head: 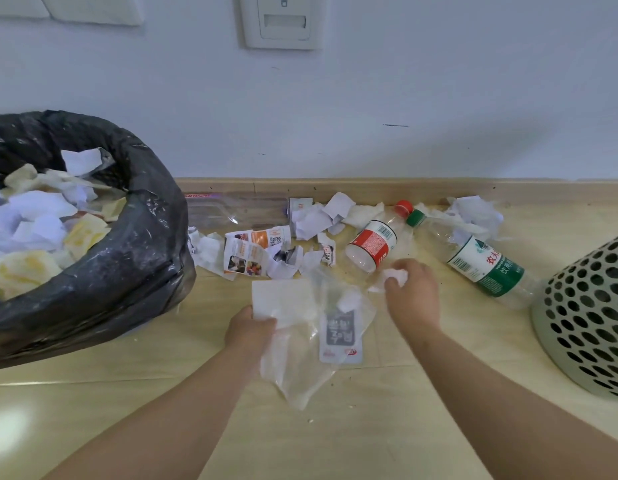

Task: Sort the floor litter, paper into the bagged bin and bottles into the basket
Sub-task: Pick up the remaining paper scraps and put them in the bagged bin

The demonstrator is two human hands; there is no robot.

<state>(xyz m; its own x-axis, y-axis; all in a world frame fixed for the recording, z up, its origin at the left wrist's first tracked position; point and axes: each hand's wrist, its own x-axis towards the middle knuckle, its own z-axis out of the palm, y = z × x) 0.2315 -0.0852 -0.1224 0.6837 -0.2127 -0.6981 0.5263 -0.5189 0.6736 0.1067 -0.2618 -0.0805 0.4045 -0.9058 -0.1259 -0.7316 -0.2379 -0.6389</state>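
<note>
At the left of the frame the bin liner is glossy black, and the paper fill is white and pale yellow. At the right edge the basket is grey-green, patterned with round holes. The clear red-capped bottle has a red-and-white label. The green-capped bottle has a green-and-white one. Leaflet scraps show orange print. The sheet and wad at centre are white. The floor is pale beige.

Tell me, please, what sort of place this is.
Probably an indoor room, home or office, seen at floor level: a wooden skirting board under a white wall, a wall plate above, and a bagged bin and basket on the tiled floor.
</note>
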